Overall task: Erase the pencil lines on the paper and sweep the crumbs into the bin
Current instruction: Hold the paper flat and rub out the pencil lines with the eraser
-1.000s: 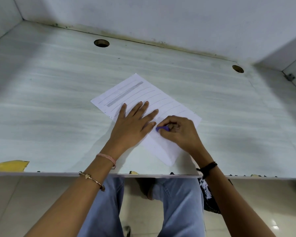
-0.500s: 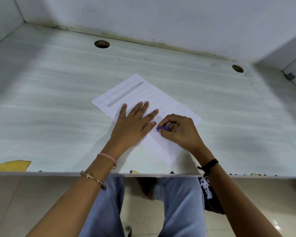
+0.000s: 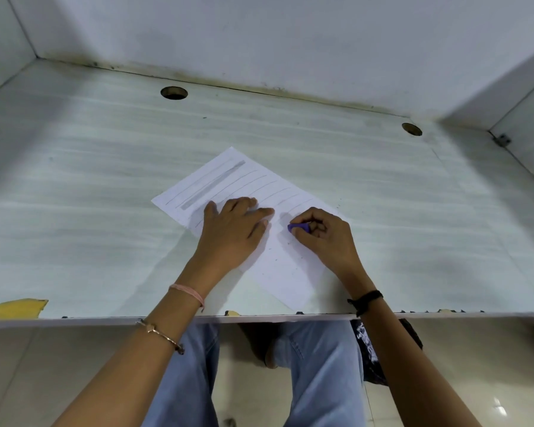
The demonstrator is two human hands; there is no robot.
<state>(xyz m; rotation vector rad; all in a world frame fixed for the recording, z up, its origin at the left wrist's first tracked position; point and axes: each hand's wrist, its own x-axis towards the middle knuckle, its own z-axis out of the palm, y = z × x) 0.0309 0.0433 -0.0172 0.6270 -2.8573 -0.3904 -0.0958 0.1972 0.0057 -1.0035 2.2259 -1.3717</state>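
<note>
Filling most of the view, a pale, streak-grained surface (image 3: 74,226) runs back to white walls (image 3: 259,35). Below its near edge are the person's legs in light blue jeans (image 3: 321,371).

A white sheet of paper (image 3: 285,272) lies slantwise on the surface, with one corner pointing away and another close to the near edge. The left hand (image 3: 232,235) lies flat on the middle of the paper with its fingers straight. Its grip is released, so it only presses the sheet down. The right hand (image 3: 324,238) sits just beside it on the paper's right half. Its grip is clenched round a small purple eraser (image 3: 296,227), pinched between thumb and fingers with its end down at the sheet.

Toward the far corner the paper carries a broad grey shaded bar (image 3: 213,184), with several thin pencil lines (image 3: 261,183) beside it. The part nearest the person looks blank.

A yellow patch (image 3: 13,308) marks the surface's near left edge. Near the back wall the surface has a left hole (image 3: 174,93) and a right hole (image 3: 412,129), both round.

The left forearm wears a pink thread band (image 3: 188,292) and a thin gold bangle (image 3: 161,334), and the right wrist wears a black band (image 3: 366,298). A few tiny dark specks (image 3: 275,259) lie on the paper between the hands.
</note>
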